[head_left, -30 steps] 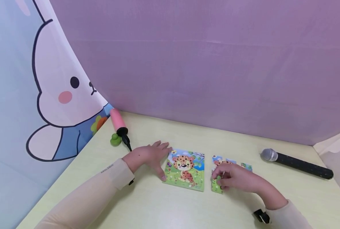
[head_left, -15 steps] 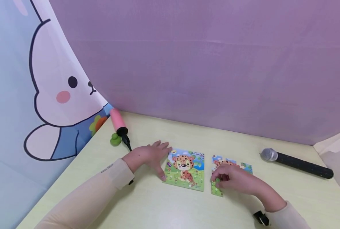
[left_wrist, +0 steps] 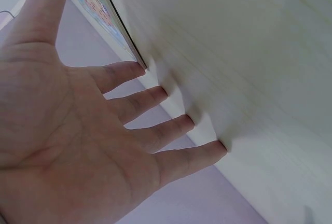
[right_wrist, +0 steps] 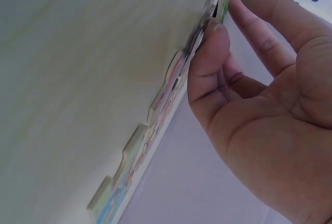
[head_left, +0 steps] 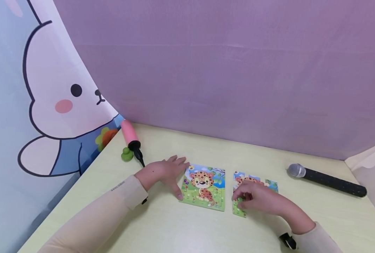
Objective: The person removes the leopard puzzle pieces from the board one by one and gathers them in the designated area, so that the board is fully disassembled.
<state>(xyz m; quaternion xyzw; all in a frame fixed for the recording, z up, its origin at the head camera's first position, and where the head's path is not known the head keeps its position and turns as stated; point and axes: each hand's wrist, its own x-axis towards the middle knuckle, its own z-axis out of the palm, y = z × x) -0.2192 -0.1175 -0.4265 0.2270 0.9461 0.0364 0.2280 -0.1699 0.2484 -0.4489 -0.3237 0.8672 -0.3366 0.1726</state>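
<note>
A square leopard picture board point(head_left: 219, 196) lies flat mid-table. My left hand point(head_left: 163, 174) is spread along its left side, thumb at the lower left corner and forefinger at the upper left one. In the left wrist view the straight fingers point(left_wrist: 174, 164) rest their tips on the table. To the board's right, a set of leopard jigsaw pieces point(head_left: 272, 184) lies partly assembled, its middle hidden under my right hand point(head_left: 263, 198). Thumb and forefinger of that hand pinch a green jigsaw piece point(head_left: 239, 212) at the set's lower left. The right wrist view shows the pieces' stepped edge point(right_wrist: 137, 149).
A black microphone point(head_left: 329, 181) with a silver head lies at the right. At the back left are a pink hand pump point(head_left: 129, 133) with a black nozzle and a small green toy point(head_left: 127, 154). A purple curtain point(head_left: 222, 77) hangs behind the pale table point(head_left: 187, 232).
The green jigsaw piece under my right fingers has slid slightly toward me, the right hand shifting a little with it. My left hand and the leopard board have stayed put.
</note>
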